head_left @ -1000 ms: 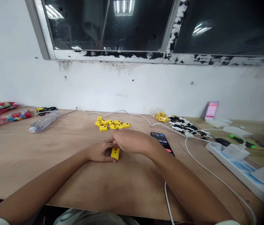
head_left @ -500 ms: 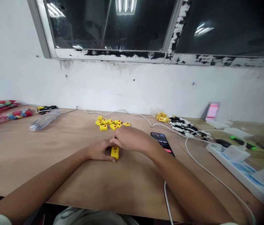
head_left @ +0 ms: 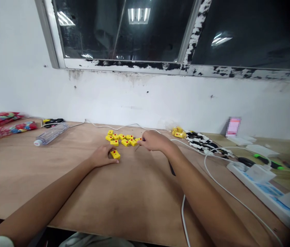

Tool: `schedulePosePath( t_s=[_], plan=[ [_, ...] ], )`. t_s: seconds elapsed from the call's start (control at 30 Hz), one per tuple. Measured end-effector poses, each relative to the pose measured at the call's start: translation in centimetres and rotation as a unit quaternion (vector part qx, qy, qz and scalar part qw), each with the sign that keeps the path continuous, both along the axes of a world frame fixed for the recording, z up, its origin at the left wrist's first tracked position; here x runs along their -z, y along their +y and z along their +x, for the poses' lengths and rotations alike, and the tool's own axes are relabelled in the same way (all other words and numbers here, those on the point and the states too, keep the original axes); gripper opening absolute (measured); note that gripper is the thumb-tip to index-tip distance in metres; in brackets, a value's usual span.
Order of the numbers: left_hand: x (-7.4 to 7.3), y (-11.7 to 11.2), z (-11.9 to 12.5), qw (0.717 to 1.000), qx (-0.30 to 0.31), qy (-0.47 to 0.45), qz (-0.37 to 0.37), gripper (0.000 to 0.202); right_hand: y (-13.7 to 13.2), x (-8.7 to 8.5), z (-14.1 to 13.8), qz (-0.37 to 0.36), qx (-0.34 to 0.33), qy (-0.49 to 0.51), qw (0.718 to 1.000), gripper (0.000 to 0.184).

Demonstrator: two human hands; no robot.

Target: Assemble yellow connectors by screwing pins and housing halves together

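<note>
Yellow block (head_left: 115,154): lies flat on the table (head_left: 124,202), a little nearer the person than the pile, with its red-dotted face up.
Block's axis: the long side runs slantwise, from far-left to near-right; the near-right end is free and points toward the table's middle.
Left hand (head_left: 103,156): palm down on the wood, fingertips against the block's left end. Whether they pinch it or only rest on it cannot be told, since the fingers cover that end.
Right hand (head_left: 155,141): well apart from the left, at the right edge of the pile, fingers bunched together at the tips. Something thin and dark seems to stick out below them, too small to make out.
Pile of yellow blocks (head_left: 122,139): about a dozen like pieces with red dots, lying every way, just beyond the single block; the rightmost ones are partly behind the right fingertips.
Phone (head_left: 172,168): only a dark sliver shows; the right forearm hides the rest.
White cable (head_left: 213,178): snakes from the wall side past the right arm and off the near edge.
Black and white parts (head_left: 204,141): a heap right of the right hand, with a small bag of yellow pieces (head_left: 178,131) beside it.
Power strip (head_left: 259,180): far right, its end blurred and cut off.
Clear bottle (head_left: 51,134): on its side, far left; colourful packets (head_left: 13,127) beyond it are cut by the frame.
</note>
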State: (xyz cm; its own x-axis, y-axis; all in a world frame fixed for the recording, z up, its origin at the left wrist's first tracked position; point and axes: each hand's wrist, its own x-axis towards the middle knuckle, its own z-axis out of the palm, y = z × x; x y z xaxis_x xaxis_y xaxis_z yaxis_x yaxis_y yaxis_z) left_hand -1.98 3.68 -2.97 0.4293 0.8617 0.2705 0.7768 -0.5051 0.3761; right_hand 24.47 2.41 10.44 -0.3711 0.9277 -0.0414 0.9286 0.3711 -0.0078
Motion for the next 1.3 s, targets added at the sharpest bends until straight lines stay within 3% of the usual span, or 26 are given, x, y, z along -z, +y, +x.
schedulePosePath(
  t_s=[0.1,0.17,0.37,0.5,0.8,0.93,1.0,1.3],
  plan=[
    [0.7,1.3,-1.0,0.992,-0.119,-0.034,0.000,0.069,1.5,1.4,0.4,-0.006,0.053,-0.020,0.998,0.032],
    [1.0,1.9,-1.4,0.986,-0.162,-0.042,0.008,0.064,2.2,2.4,0.5,-0.018,0.084,-0.032,0.996,0.029],
    [1.1,2.8,-2.3,0.973,-0.223,-0.041,0.032,0.051,3.0,5.3,0.0,-0.156,0.143,-0.067,0.975,0.014],
    [1.4,3.1,-2.6,0.963,-0.263,-0.047,0.043,0.054,3.1,7.3,-0.8,-0.104,0.149,-0.058,0.982,0.025],
    [0.9,3.2,-2.4,0.965,-0.239,-0.076,0.076,0.049,2.1,12.1,-1.2,0.054,0.167,0.021,0.984,0.043],
    [0.2,2.5,-1.6,0.990,-0.067,0.005,0.121,0.035,2.1,12.7,-0.8,0.071,0.187,0.043,0.979,0.044],
    [0.2,2.7,-1.3,0.992,-0.019,0.032,0.121,0.032,2.2,12.8,-0.6,0.071,0.187,0.049,0.979,0.043],
    [1.3,4.4,-1.5,0.989,-0.103,0.032,0.101,0.033,2.5,13.0,-0.4,0.075,0.177,0.076,0.978,0.034]
  ],
)
